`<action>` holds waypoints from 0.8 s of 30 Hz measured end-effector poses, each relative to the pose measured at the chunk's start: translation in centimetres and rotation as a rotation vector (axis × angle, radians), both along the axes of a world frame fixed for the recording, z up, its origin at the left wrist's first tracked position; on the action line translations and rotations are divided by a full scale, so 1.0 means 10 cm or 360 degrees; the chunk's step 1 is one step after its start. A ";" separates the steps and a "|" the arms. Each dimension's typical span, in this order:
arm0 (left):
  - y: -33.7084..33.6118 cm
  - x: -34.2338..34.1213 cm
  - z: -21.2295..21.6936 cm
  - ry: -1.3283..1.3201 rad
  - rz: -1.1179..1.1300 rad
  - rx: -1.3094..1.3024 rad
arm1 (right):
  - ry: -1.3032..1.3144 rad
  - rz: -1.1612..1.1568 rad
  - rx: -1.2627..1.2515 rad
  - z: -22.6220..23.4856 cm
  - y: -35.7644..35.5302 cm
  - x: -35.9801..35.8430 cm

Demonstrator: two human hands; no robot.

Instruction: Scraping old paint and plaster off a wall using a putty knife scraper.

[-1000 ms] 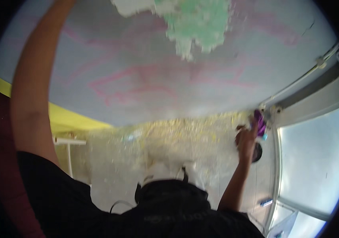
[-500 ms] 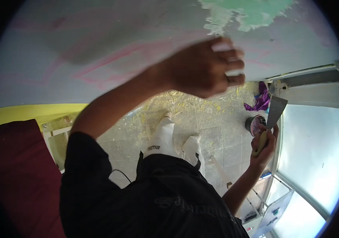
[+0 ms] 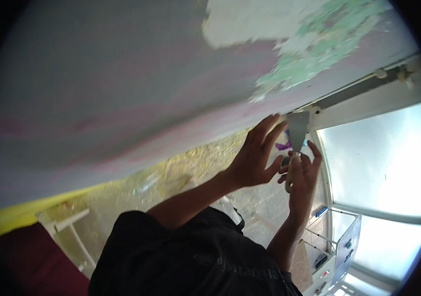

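Note:
My right hand (image 3: 303, 183) holds a scraper by its pale handle (image 3: 291, 180), with the wide grey metal blade (image 3: 298, 127) pointing up toward the wall. Some fingers of that hand stick out loosely around the handle. Just left of the scraper is my left hand (image 3: 254, 160), empty, its fingers spread and its thumb reaching toward the handle. Whether the thumb touches it, I cannot tell. Ahead stands a grey wall (image 3: 121, 84) with faint pink streaks. High on it, toward the right, is a rough green and white bare patch (image 3: 314, 59) beside a smoother white area (image 3: 250, 22).
Yellowish flakes (image 3: 195, 160) litter the floor along the wall. A purple cloth (image 3: 283, 146) and a dark pot (image 3: 285, 161) show partly behind my hands. Frosted glass panels (image 3: 378, 153) and a white rack (image 3: 346, 241) stand right; a white frame (image 3: 74, 222) and dark red cloth (image 3: 37, 256) left.
The view has turned, showing more of the wall. My left hand has come from in front of the wall to beside the scraper. The right hand still holds the scraper, and both hands are closer together.

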State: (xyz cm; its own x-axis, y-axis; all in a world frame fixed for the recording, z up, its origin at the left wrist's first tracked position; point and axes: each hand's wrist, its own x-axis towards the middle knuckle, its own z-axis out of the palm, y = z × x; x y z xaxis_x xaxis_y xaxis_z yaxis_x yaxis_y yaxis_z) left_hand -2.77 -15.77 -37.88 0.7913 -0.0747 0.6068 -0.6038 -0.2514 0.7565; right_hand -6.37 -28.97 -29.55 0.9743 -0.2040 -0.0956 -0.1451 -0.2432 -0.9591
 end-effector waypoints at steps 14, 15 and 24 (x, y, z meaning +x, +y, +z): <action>0.03 0.12 -0.02 -0.0343 -0.0053 -0.0063 | -0.0100 0.0181 -0.0266 0.44 0.28 -0.03; 0.05 0.14 0.01 -0.0346 -0.0052 -0.0060 | -0.0062 0.0283 -0.0347 0.43 0.22 0.04; 0.11 0.54 0.52 -0.0791 -0.0322 -0.0001 | -0.0246 0.0517 0.0090 0.77 0.21 0.04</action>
State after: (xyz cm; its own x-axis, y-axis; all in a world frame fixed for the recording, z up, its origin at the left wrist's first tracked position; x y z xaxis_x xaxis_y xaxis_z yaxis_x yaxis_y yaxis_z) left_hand 2.67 -14.63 -32.71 0.3785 -0.1953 0.9048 -0.9255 -0.0924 0.3672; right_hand -5.95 -26.82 -21.83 0.9912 0.1202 0.0555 0.0788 -0.1986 -0.9769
